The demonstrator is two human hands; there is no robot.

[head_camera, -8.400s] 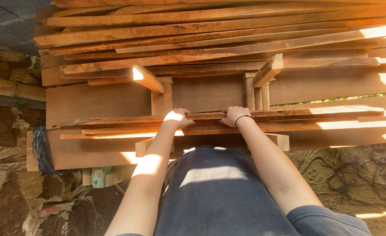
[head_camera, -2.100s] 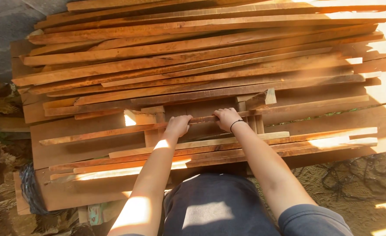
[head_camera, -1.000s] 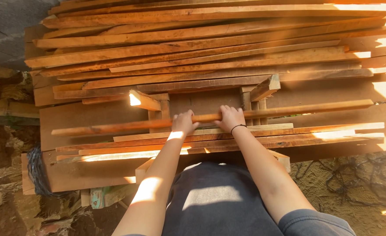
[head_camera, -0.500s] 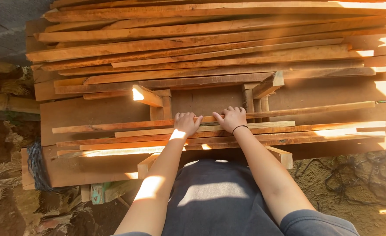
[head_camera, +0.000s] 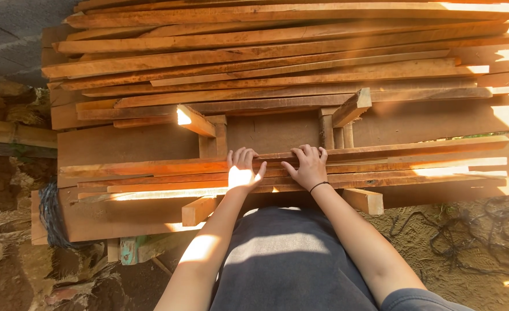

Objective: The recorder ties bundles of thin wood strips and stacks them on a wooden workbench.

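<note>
A: So, how far along is the stacking?

B: Mostly up, I'd judge: the tall plank pile (head_camera: 277,63) fills twelve o'clock, while a few thin planks (head_camera: 381,167) lie on the table (head_camera: 122,213), just ahead of the person.

A: And the hands?

B: Left hand (head_camera: 243,168) and right hand (head_camera: 307,167) rest spread, fingers curled over the top plank's far edge. Rough-sawn reddish wood, long and flat.
</note>
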